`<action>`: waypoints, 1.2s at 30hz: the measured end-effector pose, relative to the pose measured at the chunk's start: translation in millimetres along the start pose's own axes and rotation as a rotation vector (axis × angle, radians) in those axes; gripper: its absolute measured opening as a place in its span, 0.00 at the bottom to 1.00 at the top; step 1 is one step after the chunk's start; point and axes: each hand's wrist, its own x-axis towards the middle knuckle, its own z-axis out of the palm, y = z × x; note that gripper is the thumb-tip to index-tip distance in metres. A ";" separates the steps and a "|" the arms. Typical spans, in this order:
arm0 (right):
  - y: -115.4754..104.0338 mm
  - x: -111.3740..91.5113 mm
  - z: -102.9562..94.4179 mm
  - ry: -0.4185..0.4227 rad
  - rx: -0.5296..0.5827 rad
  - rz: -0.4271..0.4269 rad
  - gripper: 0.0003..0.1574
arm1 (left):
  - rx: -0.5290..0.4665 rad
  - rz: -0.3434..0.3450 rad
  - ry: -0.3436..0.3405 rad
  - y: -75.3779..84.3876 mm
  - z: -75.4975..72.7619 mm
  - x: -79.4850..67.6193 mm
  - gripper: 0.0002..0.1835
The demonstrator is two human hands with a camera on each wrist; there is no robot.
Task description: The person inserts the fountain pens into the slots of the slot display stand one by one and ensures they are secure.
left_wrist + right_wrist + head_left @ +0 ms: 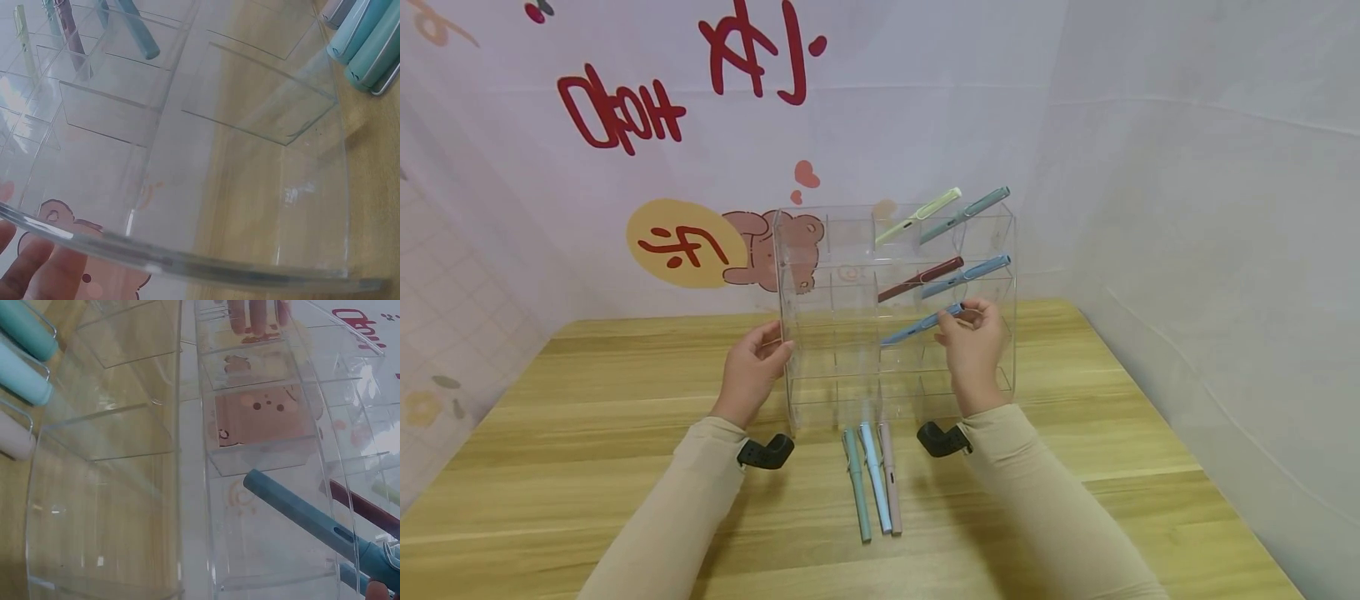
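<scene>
A clear acrylic rack [855, 333] with rows of small compartments stands on the table. My left hand [752, 371] holds its left side edge, and its fingers show behind the clear wall in the left wrist view. The thumb and fingers of my right hand [973, 346] pinch a blue pen [917, 327] by its capped end. This pen slants across the third row, its other end inside the rack. In the rows above lean a maroon pen [917, 280], another blue pen [967, 276], a pale yellow-green pen [917, 217] and a grey-green pen [966, 214].
Side by side on the wooden table [587, 467], before the rack, lie a green pen [857, 487], a light blue pen [876, 479] and a mauve pen [891, 479]. A white cloth with red lettering and a cartoon bear [763, 250] hangs behind the rack.
</scene>
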 end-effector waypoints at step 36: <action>13.0 -9.3 -12.1 -0.080 -0.100 -0.024 0.17 | -0.002 -0.009 0.004 0.4 0.5 -0.9 0.30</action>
